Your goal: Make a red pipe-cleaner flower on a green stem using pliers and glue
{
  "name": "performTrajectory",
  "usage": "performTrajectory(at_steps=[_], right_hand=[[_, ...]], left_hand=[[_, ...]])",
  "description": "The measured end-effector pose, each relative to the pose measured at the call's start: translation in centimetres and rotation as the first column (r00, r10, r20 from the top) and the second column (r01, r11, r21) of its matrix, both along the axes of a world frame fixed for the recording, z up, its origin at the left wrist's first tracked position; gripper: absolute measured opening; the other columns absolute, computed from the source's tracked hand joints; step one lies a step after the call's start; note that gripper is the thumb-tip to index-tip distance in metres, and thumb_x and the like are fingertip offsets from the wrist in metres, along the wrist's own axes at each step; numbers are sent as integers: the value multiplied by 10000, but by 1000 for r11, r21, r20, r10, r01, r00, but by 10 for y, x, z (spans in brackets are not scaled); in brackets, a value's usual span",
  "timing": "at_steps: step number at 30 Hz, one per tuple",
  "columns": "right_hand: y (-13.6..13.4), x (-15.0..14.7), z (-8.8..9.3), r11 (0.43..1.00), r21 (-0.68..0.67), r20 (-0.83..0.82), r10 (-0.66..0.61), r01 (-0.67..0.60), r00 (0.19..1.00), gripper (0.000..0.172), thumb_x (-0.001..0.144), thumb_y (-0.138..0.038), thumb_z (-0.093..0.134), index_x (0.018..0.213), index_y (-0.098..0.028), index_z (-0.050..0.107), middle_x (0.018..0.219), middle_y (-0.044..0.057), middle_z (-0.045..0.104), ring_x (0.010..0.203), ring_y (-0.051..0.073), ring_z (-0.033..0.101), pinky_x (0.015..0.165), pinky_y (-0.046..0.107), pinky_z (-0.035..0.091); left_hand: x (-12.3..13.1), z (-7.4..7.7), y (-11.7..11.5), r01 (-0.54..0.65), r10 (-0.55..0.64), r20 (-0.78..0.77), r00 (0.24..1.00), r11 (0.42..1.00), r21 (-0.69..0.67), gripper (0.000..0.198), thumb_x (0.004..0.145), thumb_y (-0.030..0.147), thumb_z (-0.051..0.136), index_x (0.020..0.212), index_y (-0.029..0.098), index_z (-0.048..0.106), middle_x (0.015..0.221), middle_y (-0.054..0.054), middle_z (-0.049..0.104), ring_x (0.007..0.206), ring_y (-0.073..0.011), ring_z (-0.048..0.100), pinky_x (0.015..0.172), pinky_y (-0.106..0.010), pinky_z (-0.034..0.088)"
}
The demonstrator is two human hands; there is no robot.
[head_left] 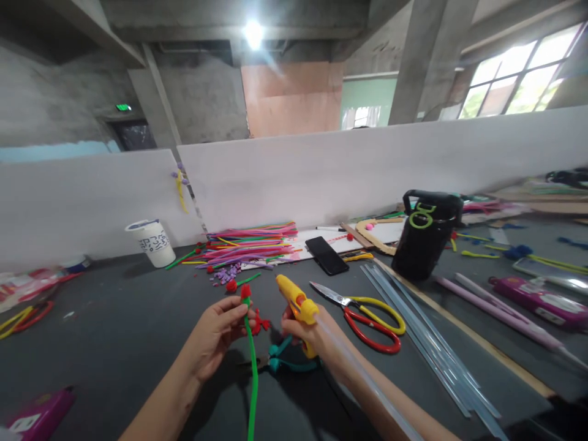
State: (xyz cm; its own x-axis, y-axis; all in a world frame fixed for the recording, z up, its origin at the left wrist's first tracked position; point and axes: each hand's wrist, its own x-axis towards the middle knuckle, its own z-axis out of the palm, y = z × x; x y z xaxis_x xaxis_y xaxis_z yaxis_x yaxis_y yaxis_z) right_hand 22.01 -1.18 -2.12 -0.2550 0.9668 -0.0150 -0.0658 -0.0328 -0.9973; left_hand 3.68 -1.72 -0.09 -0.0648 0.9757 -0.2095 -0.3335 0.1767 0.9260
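Observation:
My left hand (214, 337) pinches a green pipe cleaner (253, 380) with a red tip, its long end hanging down toward the table's front edge. A curled red pipe-cleaner piece (261, 321) shows at the fingertips; whether they hold it too I cannot tell. Wrapped around a yellow hot glue gun (294, 294), my right hand (305, 331) keeps the nozzle up and to the left, apart from the green stem. A clear glue stick (353, 361) runs out of its back over my forearm. Teal-handled pliers (287, 364) lie below, partly hidden by the stem and glue gun.
Red-and-yellow scissors (374, 318), clear glue sticks (427, 343) and a black jug (427, 236) stand or lie to the right. Farther back are a phone (327, 255), colourful pipe cleaners (252, 245) and purple bits (227, 274). A white cup (154, 245) is at left.

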Motion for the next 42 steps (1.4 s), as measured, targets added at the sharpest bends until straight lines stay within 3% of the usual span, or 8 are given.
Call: performTrajectory(at_steps=[3,7,14,20,27,33,36,42], right_hand=[[-10,-9,0,999,35,-34,19,-18,999,104,662,-259,623,700,-194,552,664,-23,593,637,130,561,633,246,447],[-14,-14,-4,998,67,-37,23,-20,999,186,582,-257,679,662,-204,521,655,-28,584,609,135,531,608,253,437],[-23,-8,5,992,123,1,-1,1,1000,132,654,-267,658,686,-191,554,648,-39,517,586,115,471,561,223,391],[-25,-11,-1,978,204,44,-57,47,997,122,639,-210,625,676,-194,510,643,-33,517,598,126,473,588,239,413],[-23,-18,-7,939,334,169,-141,78,975,73,662,-213,572,673,-201,501,658,-11,544,609,143,501,602,254,425],[-8,-5,-14,929,367,304,-173,52,937,196,763,-386,530,724,-195,515,632,-8,546,565,141,496,542,253,392],[7,9,-19,923,384,410,-188,18,892,220,748,-417,532,719,-201,502,594,-28,503,530,134,468,518,249,356],[19,23,-12,910,408,629,-215,-81,747,101,696,-248,527,661,-209,441,633,-29,459,583,140,444,541,248,307]], left_hand=[[8,-3,-8,-38,38,31,999,999,19,184,598,106,793,724,134,662,620,-36,736,547,-133,685,540,-192,531],[19,-3,-16,-67,62,68,996,996,62,195,583,162,814,716,127,676,637,-42,742,586,-152,698,591,-218,547],[33,2,-22,-163,149,104,983,977,138,216,579,196,821,726,127,679,632,-26,736,597,-152,692,591,-219,533],[40,1,-19,-235,218,158,963,967,99,176,621,127,788,738,124,657,638,-31,742,581,-131,692,552,-180,535],[27,-11,-9,-286,278,180,943,958,15,77,729,50,679,724,119,645,630,-25,722,531,-92,669,525,-155,541],[-1,-9,7,-246,242,114,964,969,22,103,645,101,754,671,114,655,567,-11,684,473,-84,620,405,-131,452],[-16,-15,17,-200,197,93,976,980,22,158,577,129,795,667,108,666,557,-18,679,449,-79,591,377,-125,401],[-25,-32,16,-162,161,127,979,987,0,210,539,191,817,664,130,660,516,24,645,405,-42,527,416,-117,413]])
